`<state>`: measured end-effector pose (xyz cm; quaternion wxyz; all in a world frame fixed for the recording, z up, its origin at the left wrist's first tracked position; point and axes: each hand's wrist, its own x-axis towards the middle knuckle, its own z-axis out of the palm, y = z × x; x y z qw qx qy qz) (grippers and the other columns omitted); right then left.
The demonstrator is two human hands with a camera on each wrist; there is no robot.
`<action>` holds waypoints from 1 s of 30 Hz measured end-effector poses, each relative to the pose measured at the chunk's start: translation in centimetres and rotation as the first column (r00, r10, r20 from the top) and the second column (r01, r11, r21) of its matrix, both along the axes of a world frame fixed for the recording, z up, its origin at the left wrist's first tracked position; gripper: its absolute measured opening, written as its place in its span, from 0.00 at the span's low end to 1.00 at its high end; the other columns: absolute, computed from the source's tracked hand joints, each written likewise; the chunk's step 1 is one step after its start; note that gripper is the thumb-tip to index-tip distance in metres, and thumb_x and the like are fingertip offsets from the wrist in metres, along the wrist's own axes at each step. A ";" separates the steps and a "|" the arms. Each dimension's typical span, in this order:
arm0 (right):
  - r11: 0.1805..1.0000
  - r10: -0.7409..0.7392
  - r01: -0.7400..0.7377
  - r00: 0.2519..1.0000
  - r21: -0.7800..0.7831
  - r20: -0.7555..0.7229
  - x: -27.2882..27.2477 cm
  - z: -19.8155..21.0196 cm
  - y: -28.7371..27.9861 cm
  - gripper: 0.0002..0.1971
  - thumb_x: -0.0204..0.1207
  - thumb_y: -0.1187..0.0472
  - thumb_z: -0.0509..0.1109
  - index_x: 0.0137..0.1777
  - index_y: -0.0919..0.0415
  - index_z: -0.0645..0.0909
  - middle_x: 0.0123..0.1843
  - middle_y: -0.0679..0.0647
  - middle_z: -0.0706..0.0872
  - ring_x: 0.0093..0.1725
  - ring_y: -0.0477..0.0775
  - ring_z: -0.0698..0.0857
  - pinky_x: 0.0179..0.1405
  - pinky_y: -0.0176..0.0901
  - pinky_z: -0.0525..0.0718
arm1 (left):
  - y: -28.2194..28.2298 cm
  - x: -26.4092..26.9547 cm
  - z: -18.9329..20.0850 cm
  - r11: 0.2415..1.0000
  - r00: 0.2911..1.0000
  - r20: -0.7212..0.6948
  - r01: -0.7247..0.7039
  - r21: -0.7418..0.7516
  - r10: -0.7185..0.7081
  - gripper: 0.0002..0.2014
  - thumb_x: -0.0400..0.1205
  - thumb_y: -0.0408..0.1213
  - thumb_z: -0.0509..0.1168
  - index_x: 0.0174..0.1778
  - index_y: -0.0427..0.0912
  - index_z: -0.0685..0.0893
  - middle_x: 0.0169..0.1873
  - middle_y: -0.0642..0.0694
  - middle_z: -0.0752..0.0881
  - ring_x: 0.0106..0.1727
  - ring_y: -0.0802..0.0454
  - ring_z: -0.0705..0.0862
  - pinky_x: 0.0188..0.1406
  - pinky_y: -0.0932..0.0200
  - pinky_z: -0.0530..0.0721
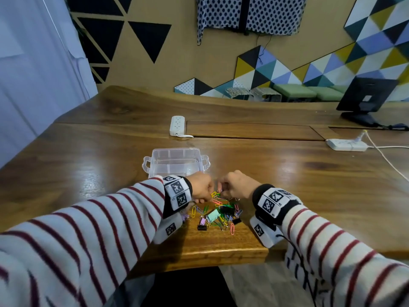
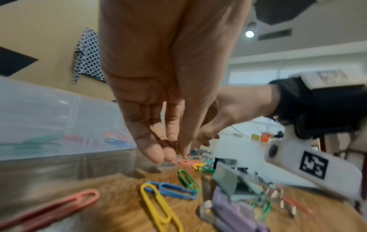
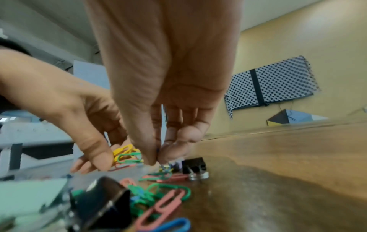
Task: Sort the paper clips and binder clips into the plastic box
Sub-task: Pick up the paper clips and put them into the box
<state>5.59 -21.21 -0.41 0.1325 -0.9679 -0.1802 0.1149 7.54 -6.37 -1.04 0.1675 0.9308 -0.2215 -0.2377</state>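
Observation:
A clear plastic box [image 1: 174, 161] stands open on the wooden table, just beyond my hands; in the left wrist view the box [image 2: 49, 113] holds a few green, pink and blue paper clips. A pile of coloured paper clips [image 1: 218, 209] and binder clips [image 1: 201, 227] lies in front of it. My left hand [image 1: 208, 197] points down at the pile's far edge, and its fingertips [image 2: 170, 155] pinch a thin yellow paper clip. Close beside it, my right hand [image 1: 221, 193] pinches a small bluish clip, thumb against finger [image 3: 151, 157].
Two white power strips [image 1: 177, 125] [image 1: 346, 144] lie farther back on the table, and a monitor [image 1: 365, 96] stands at the back right. The table's near edge [image 1: 210, 251] runs just behind the pile. A black binder clip [image 3: 193, 164] sits under my right fingers.

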 end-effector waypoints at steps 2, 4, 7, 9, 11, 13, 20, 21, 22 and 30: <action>0.995 -0.013 0.016 0.999 0.102 -0.029 0.1 0.4 -0.4 0.05 0.72 0.70 0.69 0.46 0.64 0.85 0.37 0.53 0.85 0.34 0.44 0.82 0.38 0.28 0.80 | 0.7 0.2 0.6 0.996 0.999 -0.043 -0.028 -0.083 0.025 0.12 0.78 0.32 0.68 0.30 0.47 0.75 0.25 0.48 0.82 0.20 0.60 0.80 0.23 0.69 0.81; 0.978 -0.050 0.062 0.997 0.200 -0.063 0.2 0.9 -0.8 0.05 0.73 0.71 0.69 0.46 0.65 0.85 0.35 0.50 0.87 0.24 0.30 0.81 0.26 0.18 0.76 | 1.7 0.5 1.8 0.982 0.995 -0.091 -0.049 -0.184 0.032 0.12 0.77 0.30 0.69 0.32 0.46 0.75 0.26 0.47 0.82 0.21 0.61 0.82 0.21 0.71 0.83; 0.899 -0.130 0.181 0.980 0.399 -0.152 0.4 1.7 -1.8 0.04 0.74 0.71 0.68 0.44 0.65 0.84 0.29 0.46 0.84 0.18 0.31 0.79 0.17 0.20 0.72 | 3.6 1.2 3.7 0.959 0.992 -0.118 -0.081 -0.273 0.050 0.09 0.78 0.28 0.68 0.35 0.43 0.76 0.27 0.46 0.81 0.16 0.67 0.81 0.19 0.75 0.81; 0.842 -0.150 0.234 0.967 0.486 -0.207 0.5 2.1 -2.3 0.05 0.74 0.70 0.70 0.39 0.62 0.83 0.24 0.44 0.85 0.18 0.34 0.79 0.16 0.23 0.72 | 4.9 1.9 4.5 0.952 0.993 -0.082 -0.109 -0.285 0.089 0.10 0.78 0.27 0.67 0.33 0.43 0.76 0.28 0.44 0.82 0.15 0.68 0.81 0.21 0.76 0.81; 0.821 -0.144 0.246 0.962 0.516 -0.230 0.5 2.2 -2.3 0.06 0.73 0.67 0.72 0.36 0.59 0.83 0.23 0.45 0.85 0.19 0.36 0.78 0.16 0.26 0.72 | 6.1 2.7 4.6 0.954 0.987 0.008 -0.151 -0.261 0.158 0.11 0.77 0.26 0.68 0.32 0.43 0.77 0.28 0.43 0.83 0.14 0.68 0.80 0.21 0.76 0.81; 0.816 -0.135 0.241 0.963 0.525 -0.233 0.7 2.3 -1.9 0.07 0.73 0.66 0.71 0.35 0.58 0.82 0.26 0.48 0.85 0.19 0.38 0.77 0.17 0.28 0.72 | 6.9 3.2 4.2 0.962 0.974 0.076 -0.196 -0.190 0.213 0.12 0.76 0.25 0.69 0.30 0.43 0.78 0.27 0.44 0.83 0.13 0.68 0.79 0.21 0.75 0.80; 0.804 -0.137 0.222 0.972 0.551 -0.191 2.6 3.6 1.0 0.06 0.76 0.69 0.68 0.38 0.63 0.80 0.18 0.45 0.84 0.16 0.37 0.76 0.16 0.29 0.73 | 8.2 3.3 3.2 0.969 0.963 0.111 -0.243 -0.031 0.245 0.12 0.76 0.23 0.64 0.46 0.43 0.87 0.35 0.49 0.87 0.40 0.53 0.85 0.60 0.48 0.84; 0.812 -0.137 0.217 0.973 0.542 -0.184 3.0 3.7 1.5 0.07 0.76 0.69 0.67 0.36 0.63 0.79 0.17 0.45 0.84 0.16 0.37 0.76 0.16 0.29 0.73 | 8.1 3.1 3.4 0.965 0.955 0.144 -0.257 -0.041 0.261 0.12 0.77 0.24 0.62 0.47 0.43 0.87 0.37 0.48 0.88 0.39 0.53 0.84 0.59 0.49 0.84; 0.825 -0.139 0.212 0.974 0.523 -0.177 3.4 3.9 2.1 0.09 0.76 0.70 0.67 0.34 0.61 0.78 0.16 0.45 0.83 0.15 0.37 0.76 0.16 0.29 0.73 | 8.0 2.8 3.6 0.963 0.946 0.181 -0.261 -0.068 0.270 0.13 0.79 0.24 0.59 0.46 0.43 0.87 0.36 0.49 0.88 0.38 0.53 0.84 0.58 0.49 0.85; 0.919 -0.122 0.156 0.986 0.363 -0.116 3.6 3.9 3.3 0.05 0.75 0.74 0.65 0.46 0.68 0.82 0.36 0.58 0.86 0.16 0.32 0.80 0.19 0.23 0.78 | 3.7 -1.7 4.3 0.996 0.993 0.115 -0.019 -0.088 0.029 0.13 0.80 0.21 0.55 0.52 0.29 0.84 0.32 0.45 0.83 0.31 0.55 0.81 0.36 0.68 0.83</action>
